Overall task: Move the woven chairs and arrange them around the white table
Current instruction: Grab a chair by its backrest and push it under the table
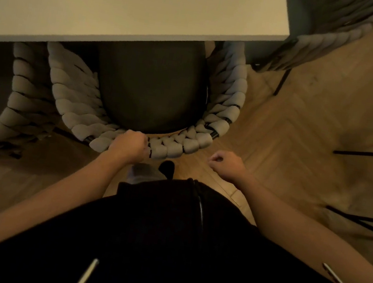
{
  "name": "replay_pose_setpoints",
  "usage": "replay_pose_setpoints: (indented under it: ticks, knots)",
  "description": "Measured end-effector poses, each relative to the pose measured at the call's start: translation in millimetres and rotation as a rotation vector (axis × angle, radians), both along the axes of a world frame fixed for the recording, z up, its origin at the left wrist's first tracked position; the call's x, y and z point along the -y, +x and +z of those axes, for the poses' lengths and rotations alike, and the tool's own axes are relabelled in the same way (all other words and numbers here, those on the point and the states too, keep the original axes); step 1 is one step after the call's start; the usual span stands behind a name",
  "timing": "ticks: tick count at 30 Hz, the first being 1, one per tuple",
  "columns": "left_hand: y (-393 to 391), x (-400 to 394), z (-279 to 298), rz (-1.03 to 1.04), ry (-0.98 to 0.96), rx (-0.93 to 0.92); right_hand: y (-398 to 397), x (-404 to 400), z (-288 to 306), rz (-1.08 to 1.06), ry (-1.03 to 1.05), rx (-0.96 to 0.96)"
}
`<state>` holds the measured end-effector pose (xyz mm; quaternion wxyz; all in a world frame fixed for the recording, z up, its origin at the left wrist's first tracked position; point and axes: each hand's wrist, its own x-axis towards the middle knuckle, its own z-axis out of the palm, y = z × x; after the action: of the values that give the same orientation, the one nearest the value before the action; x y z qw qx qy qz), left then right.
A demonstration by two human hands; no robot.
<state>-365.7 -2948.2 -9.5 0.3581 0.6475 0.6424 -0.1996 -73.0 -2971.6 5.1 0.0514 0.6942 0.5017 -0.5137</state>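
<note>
— Where was the woven chair (152, 103)?

— Pushed under the white tabletop (128, 1), which hid the front of its dark seat. The left hand (132, 144) had its grip curled round the braided back rim.

— And the right hand (225, 163)?

— Loosely curled, holding nothing, just beside the rim but apart from it.

— Other chairs?

— One to the left (20, 103), partly under the tabletop; another at the corner (326, 41), blurred and cut off.
</note>
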Motion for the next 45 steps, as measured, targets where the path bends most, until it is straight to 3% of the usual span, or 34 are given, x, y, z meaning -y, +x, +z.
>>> replay_pose_setpoints:
  ticks: [5, 9, 17, 29, 37, 45]
  knots:
    - [44.5, -32.2, 13.6, -0.159, -0.100, 0.159, 32.5, 11.4, 5.8, -0.157, -0.004, 0.013]
    - [97.9, -49.8, 24.8, -0.366, -0.183, 0.168, 64.0, 20.0, 12.5, -0.194, -0.004, 0.006]
    - [224.3, -91.4, 22.3, -0.484, -0.241, 0.162, 165.0, 37.2, 11.3, -0.416, -0.030, -0.017]
    - [366.2, -131.3, 3.4, -0.125, -0.279, 0.168, 341.1, 24.9, 2.5, -0.459, -0.080, -0.046]
    - [443.3, -183.8, -4.3, -0.081, -0.319, 0.191, 429.6, -30.5, -6.7, -0.457, -0.077, -0.037]
    - [526.9, -276.1, -20.4, -0.096, -0.315, 0.195, 518.6, -142.9, -11.1, -0.410, -0.105, 0.023]
